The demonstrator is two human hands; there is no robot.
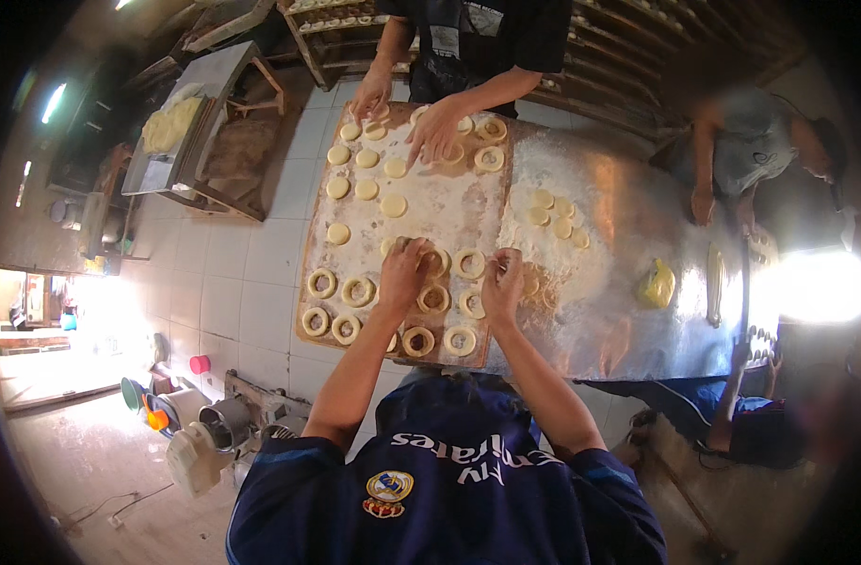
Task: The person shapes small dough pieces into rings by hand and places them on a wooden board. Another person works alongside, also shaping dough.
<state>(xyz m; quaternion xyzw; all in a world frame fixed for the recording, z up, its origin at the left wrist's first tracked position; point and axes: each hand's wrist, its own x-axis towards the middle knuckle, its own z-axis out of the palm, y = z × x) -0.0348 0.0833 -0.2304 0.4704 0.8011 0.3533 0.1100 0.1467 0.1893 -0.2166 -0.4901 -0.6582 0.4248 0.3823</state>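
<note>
Dough rings: shaped pieces (359,291) are laid in rows on the floured wooden board (449,209), at its near end.
Left hand: the left hand (402,271) is curled, fingers bent down onto a ring near the board's middle; whether it pinches the dough cannot be told.
Right hand: the right hand (502,285) is closed narrowly on a ring at the board's right edge.
Flat rounds: unpierced discs (366,188) lie farther up the board, others in the flour (555,215) on the metal worktop (638,311).
Handling: each ring is best pressed lightly and set apart from its neighbours, so that edges are not joined.
Other person: two hands (435,127) are at work on the board's far end.
</note>
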